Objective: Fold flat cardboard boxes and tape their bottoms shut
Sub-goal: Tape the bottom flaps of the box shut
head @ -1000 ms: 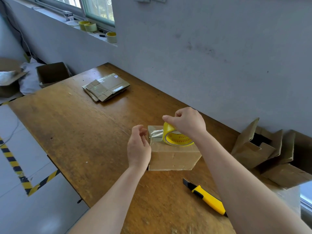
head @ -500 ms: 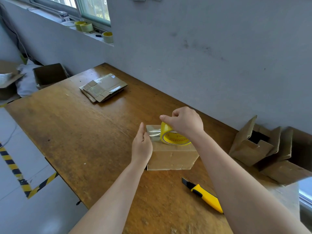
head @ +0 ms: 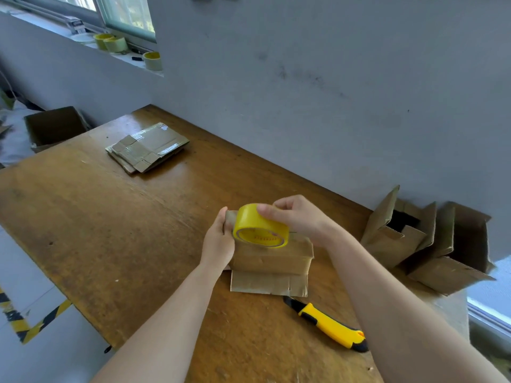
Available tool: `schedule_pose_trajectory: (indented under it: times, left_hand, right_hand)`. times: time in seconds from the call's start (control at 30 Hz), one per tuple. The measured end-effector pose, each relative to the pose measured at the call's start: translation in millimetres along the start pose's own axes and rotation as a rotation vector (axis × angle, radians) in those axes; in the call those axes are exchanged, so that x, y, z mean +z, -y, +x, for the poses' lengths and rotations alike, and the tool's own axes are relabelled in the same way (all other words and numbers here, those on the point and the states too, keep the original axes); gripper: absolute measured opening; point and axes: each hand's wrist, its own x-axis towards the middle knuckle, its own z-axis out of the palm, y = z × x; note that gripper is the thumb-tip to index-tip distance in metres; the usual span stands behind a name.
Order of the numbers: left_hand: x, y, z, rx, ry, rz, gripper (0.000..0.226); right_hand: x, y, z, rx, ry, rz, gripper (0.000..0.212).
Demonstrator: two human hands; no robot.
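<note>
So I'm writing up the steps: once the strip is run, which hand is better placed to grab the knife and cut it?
Probably the right hand. The yellow utility knife lies on its side of the box, though it must first release the tape roll. The left hand is bracing the box's left end.

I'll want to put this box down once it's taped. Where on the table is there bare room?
The widest bare patch of the table lies left of the left hand, between the near edge and the flat cardboard stack. It is crowded on the right, with the knife and the folded boxes by the wall.
</note>
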Motion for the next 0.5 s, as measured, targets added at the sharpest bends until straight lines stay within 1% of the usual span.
schedule_pose_trajectory:
  times: [0.07, 0.13, 0.2, 0.3, 0.37, 0.47, 0.5]
  left_hand:
    - [1.1, 7.2, 0.8, 0.000, -0.001, -0.013, 0.044]
    - [0.5, 6.8, 7.3, -0.025, -0.012, -0.015, 0.042]
    - [2.3, 4.1, 14.6, -0.058, 0.005, -0.017, 0.042]
    - [6.4, 5.0, 19.4, -0.065, 0.043, -0.039, 0.043]
    - [9.8, 7.6, 19.9, -0.067, 0.056, -0.037, 0.044]
    - [13.6, 9.4, 20.3, -0.058, 0.064, -0.019, 0.044]
    - [14.5, 9.7, 20.5, -0.053, 0.073, -0.020, 0.043]
  right_hand:
    - [6.1, -3.5, 0.8, -0.019, -0.011, -0.043, 0.048]
    - [9.1, -3.0, 4.6, -0.024, -0.063, -0.015, 0.049]
    - [8.6, -4.5, 8.1, -0.018, -0.089, 0.001, 0.053]
    - [8.2, -8.2, 12.1, 0.002, -0.106, -0.021, 0.053]
    - [9.6, -11.6, 15.4, 0.016, -0.125, -0.041, 0.057]
    - [10.2, -12.7, 19.0, 0.045, -0.154, -0.057, 0.070]
    - [9.9, -12.5, 20.0, 0.047, -0.163, -0.064, 0.070]
